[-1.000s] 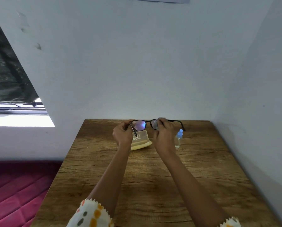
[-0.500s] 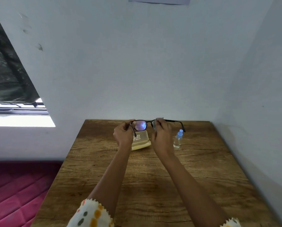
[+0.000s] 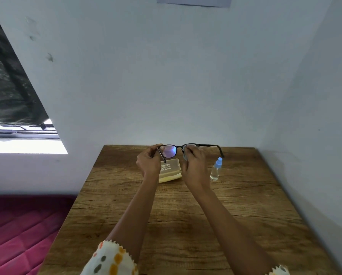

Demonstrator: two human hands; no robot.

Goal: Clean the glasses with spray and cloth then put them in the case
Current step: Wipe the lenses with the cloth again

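Glasses (image 3: 169, 151) mid-frame, above case (image 3: 171, 169). Our left hand (image 3: 149, 162) pinches the frame end, our right hand (image 3: 194, 165) pinches cloth (image 3: 185, 156) over the other lens. We should rub gently and hold the frame steady.

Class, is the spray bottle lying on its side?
No, the spray bottle stands upright on the table, blue cap uppermost.

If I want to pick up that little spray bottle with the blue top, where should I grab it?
Probably round the clear body of the small plastic spray bottle, below its blue cap, which is narrower. It stands upright on the brown wooden table, so come from the side, from its right: the right hand is close on its left.
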